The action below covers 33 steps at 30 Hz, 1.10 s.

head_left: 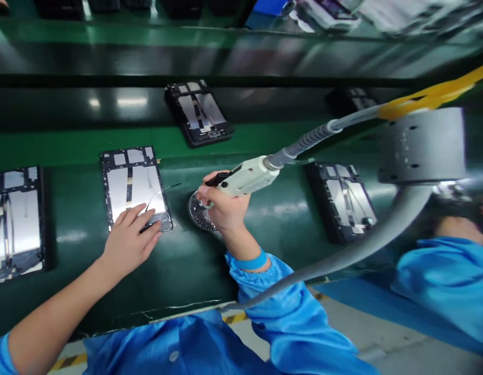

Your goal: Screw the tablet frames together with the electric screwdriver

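My left hand (pixel 130 240) lies flat, fingers spread, on the near corner of an opened tablet frame (pixel 134 182) with silver plates inside. A thin dark cable sticks out from that frame beside my fingers. My right hand (pixel 221 203) is wrapped round a white electric screwdriver (pixel 247 177), whose tip points down at a small round metal dish (pixel 199 212) on the green belt. A grey ribbed hose (pixel 312 136) runs from the screwdriver up to the right.
Other opened tablet frames lie on the green conveyor (pixel 265 219): one at far left (pixel 15 221), one farther back (pixel 198 112), one at right (pixel 343 200). A grey fixture block (pixel 423 146) and thick grey hose hang at right. A co-worker's blue sleeve (pixel 448 281) shows at the right.
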Available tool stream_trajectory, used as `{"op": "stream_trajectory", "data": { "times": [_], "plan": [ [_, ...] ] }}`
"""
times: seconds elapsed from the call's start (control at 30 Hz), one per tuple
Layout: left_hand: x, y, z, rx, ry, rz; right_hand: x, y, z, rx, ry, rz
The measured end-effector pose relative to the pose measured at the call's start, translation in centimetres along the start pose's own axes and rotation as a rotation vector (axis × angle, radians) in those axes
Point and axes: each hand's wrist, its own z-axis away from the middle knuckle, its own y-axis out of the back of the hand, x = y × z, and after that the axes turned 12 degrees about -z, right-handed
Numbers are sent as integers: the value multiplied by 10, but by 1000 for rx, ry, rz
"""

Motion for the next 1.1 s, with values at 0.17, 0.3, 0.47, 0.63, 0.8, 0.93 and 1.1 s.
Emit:
{"op": "stream_trajectory", "data": {
  "times": [0.17, 0.3, 0.47, 0.63, 0.8, 0.93, 1.1],
  "plan": [
    [0, 1, -1, 5, -10, -3, -2, 0, -1, 13, 19, -43],
    [0, 0, 0, -21, 3, 3, -2, 1, -1, 11, 18, -35],
    [0, 1, -1, -10, -10, -2, -3, 1, -1, 17, 24, -12],
    [0, 2, -3, -2, -16, -4, 2, 3, -2, 10, 76, -74],
    [1, 3, -4, 3, -11, -14, 6, 4, -2, 13, 97, -99],
    [1, 2, -3, -1, -10, -9, 4, 2, -2, 17, 100, -107],
    [1, 2, -3, -10, -9, -3, 7, 3, -2, -7, 103, -105]
  ]
}}
